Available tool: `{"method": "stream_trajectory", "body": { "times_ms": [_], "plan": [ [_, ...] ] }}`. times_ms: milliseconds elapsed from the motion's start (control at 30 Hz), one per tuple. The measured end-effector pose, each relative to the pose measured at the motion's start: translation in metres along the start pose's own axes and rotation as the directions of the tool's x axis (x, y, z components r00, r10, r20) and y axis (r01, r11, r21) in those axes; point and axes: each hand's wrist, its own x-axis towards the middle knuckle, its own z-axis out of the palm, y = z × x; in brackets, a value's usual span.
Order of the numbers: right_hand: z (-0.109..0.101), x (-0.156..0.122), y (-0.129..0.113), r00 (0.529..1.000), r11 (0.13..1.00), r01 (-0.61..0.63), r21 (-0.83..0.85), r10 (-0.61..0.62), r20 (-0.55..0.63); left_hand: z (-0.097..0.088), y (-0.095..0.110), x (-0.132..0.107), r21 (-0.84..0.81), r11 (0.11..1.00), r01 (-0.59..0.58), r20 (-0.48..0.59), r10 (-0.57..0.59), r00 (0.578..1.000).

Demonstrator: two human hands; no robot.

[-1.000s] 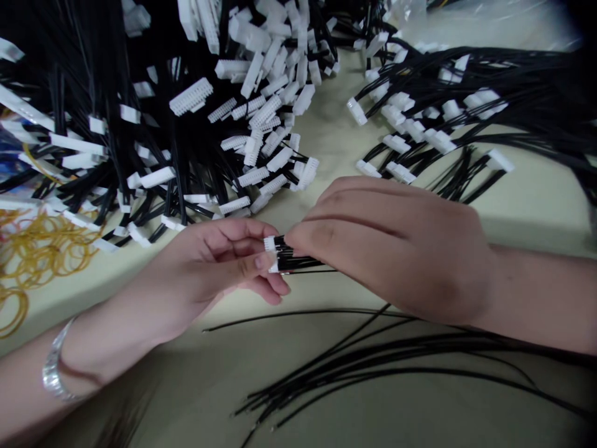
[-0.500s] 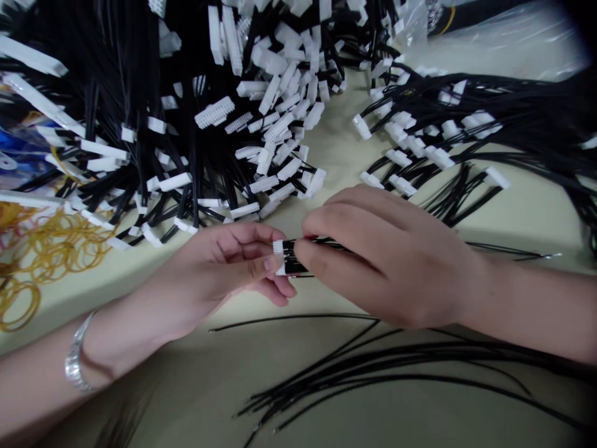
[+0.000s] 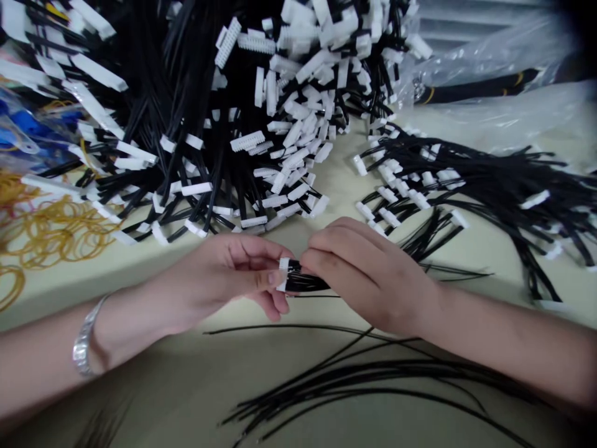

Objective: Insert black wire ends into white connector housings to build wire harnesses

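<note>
Heap of black wires [image 3: 200, 106] ending in white plastic connectors is piled across the far side of the counter [image 3: 69, 298], and a second, looser bundle of wires [image 3: 471, 180] is spread to its right. Plastic bag [image 3: 494, 118] is bunched behind that bundle, while yellow rubber bands [image 3: 56, 233] are scattered at the left edge. Loose black wires [image 3: 354, 379] are strewn across the near side of the counter. Between the two piles, a small bunch of wires [image 3: 303, 281] is held above the counter, just in front of the heap. Its white connector [image 3: 283, 274] is pinched narrowly between the thumb and fingers of the left hand [image 3: 224, 274], and the black wires are gripped by the right hand [image 3: 359, 270], closed just behind it. Metal bracelet [image 3: 84, 336] is worn on the left wrist.
</note>
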Motion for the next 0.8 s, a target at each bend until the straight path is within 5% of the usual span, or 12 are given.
{"method": "stream_trajectory", "body": {
  "times_ms": [233,533,800],
  "plan": [
    [-0.001,-0.002,0.002,0.996,0.995,-0.078,0.063,0.075,0.058,0.000,0.001,0.002,-0.099,0.995,0.010,0.043,-0.006,0.999],
    [-0.012,0.000,0.006,0.981,0.981,0.188,-0.042,-0.185,0.058,-0.003,-0.001,0.002,-0.098,0.995,0.024,0.079,-0.016,0.997],
    [-0.009,-0.001,0.003,0.984,0.975,0.170,-0.141,-0.159,0.083,-0.004,-0.001,0.002,-0.135,0.991,0.020,0.086,-0.008,0.996]
  ]
}}
